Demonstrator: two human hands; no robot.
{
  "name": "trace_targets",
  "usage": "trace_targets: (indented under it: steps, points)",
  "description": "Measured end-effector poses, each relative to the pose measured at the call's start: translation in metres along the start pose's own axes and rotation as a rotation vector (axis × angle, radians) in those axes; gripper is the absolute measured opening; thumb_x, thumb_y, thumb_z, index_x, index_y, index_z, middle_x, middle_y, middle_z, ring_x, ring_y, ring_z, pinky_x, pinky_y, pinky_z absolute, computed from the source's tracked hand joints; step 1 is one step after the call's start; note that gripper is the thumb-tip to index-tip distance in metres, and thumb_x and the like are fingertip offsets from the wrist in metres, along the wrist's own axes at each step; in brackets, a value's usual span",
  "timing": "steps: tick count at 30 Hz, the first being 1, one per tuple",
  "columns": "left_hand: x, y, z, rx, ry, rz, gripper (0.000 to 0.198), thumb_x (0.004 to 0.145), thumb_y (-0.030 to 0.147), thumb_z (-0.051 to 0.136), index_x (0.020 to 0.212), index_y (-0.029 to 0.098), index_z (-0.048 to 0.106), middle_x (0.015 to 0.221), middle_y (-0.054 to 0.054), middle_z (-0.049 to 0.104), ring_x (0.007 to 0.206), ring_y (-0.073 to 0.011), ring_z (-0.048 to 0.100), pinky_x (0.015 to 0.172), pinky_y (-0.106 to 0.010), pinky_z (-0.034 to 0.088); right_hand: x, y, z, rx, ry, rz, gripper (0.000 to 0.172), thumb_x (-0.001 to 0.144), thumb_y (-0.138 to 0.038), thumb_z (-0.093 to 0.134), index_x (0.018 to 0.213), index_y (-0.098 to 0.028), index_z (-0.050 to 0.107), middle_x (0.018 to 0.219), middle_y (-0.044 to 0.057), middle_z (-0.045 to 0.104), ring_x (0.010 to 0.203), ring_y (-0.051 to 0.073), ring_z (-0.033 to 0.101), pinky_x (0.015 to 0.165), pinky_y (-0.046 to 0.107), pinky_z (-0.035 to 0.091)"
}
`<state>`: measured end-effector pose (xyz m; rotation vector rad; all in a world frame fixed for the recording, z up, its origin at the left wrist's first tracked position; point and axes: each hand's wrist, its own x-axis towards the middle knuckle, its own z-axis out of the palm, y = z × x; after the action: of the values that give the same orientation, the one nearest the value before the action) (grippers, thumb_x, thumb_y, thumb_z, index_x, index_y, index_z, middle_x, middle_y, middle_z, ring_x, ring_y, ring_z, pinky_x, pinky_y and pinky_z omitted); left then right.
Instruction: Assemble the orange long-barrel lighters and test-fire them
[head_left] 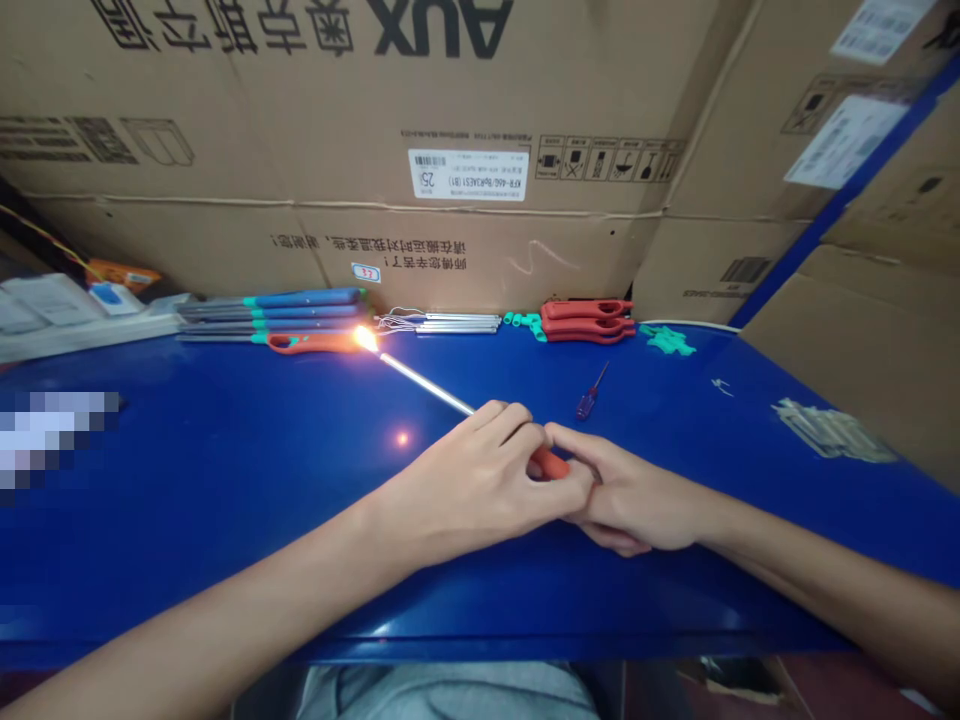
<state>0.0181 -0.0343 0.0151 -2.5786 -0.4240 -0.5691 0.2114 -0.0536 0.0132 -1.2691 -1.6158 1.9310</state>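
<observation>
Both hands are closed round a long-necked lighter (429,383), held low over the blue table. Its metal tube points up and left, and a bright flame (366,338) burns at the tip. My left hand (499,475) wraps the front of the orange-red handle where the tube begins. Overlapping it from the right, my right hand (652,495) grips the rear of the handle. Fingers hide most of the handle and its trigger. Just beyond the hands lies a small screwdriver (587,402) with a purple handle.
Along the cardboard backdrop (300,230) lie stacked blue lighters (307,312), an orange lighter (319,344), metal tubes with wires (459,323), green collars (525,321), red handle shells (587,322) and green pieces (667,340). Small strip-like parts (832,430) lie at the right. White boxes (56,300) stand at the left.
</observation>
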Motion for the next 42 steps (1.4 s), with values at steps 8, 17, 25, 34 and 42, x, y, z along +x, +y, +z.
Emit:
trace_targets:
  steps: [8, 17, 25, 34, 42]
  points:
    - [0.003, 0.011, 0.003, -0.172, -0.151, -0.124, 0.021, 0.097, 0.013, 0.039, 0.102, 0.023, 0.058, 0.096, -0.008, 0.056, 0.089, -0.0234, 0.047, 0.077, -0.042, 0.040, 0.000, -0.002, 0.004, -0.028, 0.030, -0.003, 0.051, 0.075, -0.011, 0.049, 0.125, -0.021, 0.042, 0.043, -0.015, 0.037, 0.032, 0.004, 0.030, 0.029, 0.012, 0.027]
    - [0.006, 0.014, 0.006, -0.261, -0.187, -0.180, 0.017, 0.095, 0.012, 0.040, 0.099, 0.020, 0.054, 0.092, -0.008, 0.048, 0.086, -0.0226, 0.041, 0.078, -0.041, 0.035, 0.002, -0.002, 0.004, -0.054, 0.024, -0.032, 0.060, 0.077, -0.011, 0.049, 0.135, -0.023, 0.037, 0.042, -0.015, 0.036, 0.031, 0.005, 0.031, 0.029, 0.012, 0.029]
    - [0.004, 0.015, 0.009, -0.203, -0.163, -0.165, 0.015, 0.096, 0.014, 0.039, 0.100, 0.022, 0.051, 0.092, -0.007, 0.048, 0.086, -0.0227, 0.040, 0.077, -0.041, 0.032, 0.002, -0.002, 0.003, -0.069, 0.018, -0.035, 0.060, 0.076, -0.011, 0.046, 0.134, -0.023, 0.037, 0.040, -0.016, 0.034, 0.031, 0.006, 0.028, 0.028, 0.012, 0.027]
    - [0.004, 0.015, 0.008, -0.188, -0.143, -0.158, 0.015, 0.096, 0.013, 0.040, 0.099, 0.022, 0.052, 0.090, -0.006, 0.048, 0.084, -0.0218, 0.040, 0.076, -0.040, 0.033, 0.001, -0.003, 0.004, -0.060, 0.022, -0.019, 0.058, 0.074, -0.011, 0.047, 0.130, -0.023, 0.040, 0.041, -0.016, 0.034, 0.032, 0.005, 0.029, 0.029, 0.012, 0.027]
    - [0.003, 0.015, 0.007, -0.171, -0.146, -0.158, 0.017, 0.096, 0.013, 0.040, 0.099, 0.022, 0.054, 0.090, -0.007, 0.050, 0.085, -0.0217, 0.042, 0.077, -0.040, 0.035, 0.000, -0.005, 0.005, -0.044, 0.032, -0.008, 0.057, 0.073, -0.010, 0.050, 0.128, -0.023, 0.041, 0.043, -0.016, 0.036, 0.032, 0.004, 0.030, 0.030, 0.011, 0.027]
